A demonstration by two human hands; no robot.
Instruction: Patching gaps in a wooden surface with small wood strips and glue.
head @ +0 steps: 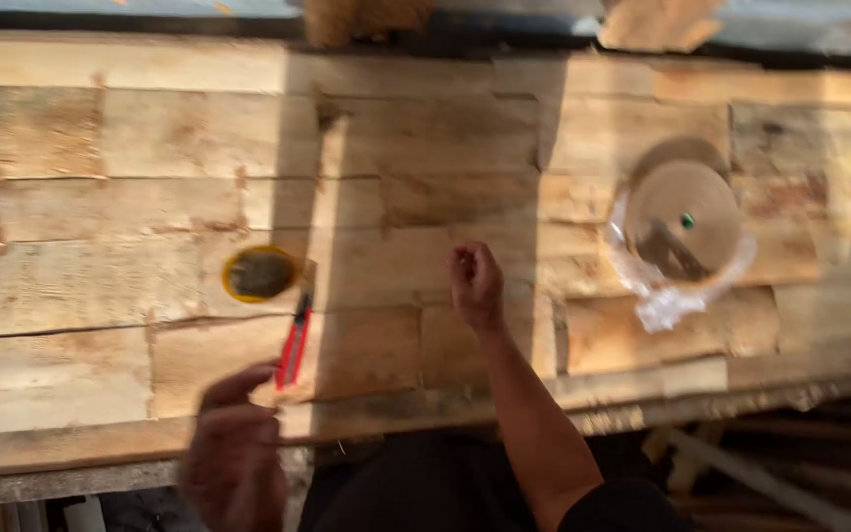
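Red-handled knife [294, 347] lies on rough planks [71, 286]; left hand [235, 448] released beside it, right hand [475, 281] clenched.

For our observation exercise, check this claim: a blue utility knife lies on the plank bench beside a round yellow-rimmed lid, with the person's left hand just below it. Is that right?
Not quite. The head view shows the utility knife is red, not blue. The rest holds: it lies on the plank bench beside the round yellow-rimmed lid, with the left hand just below it.
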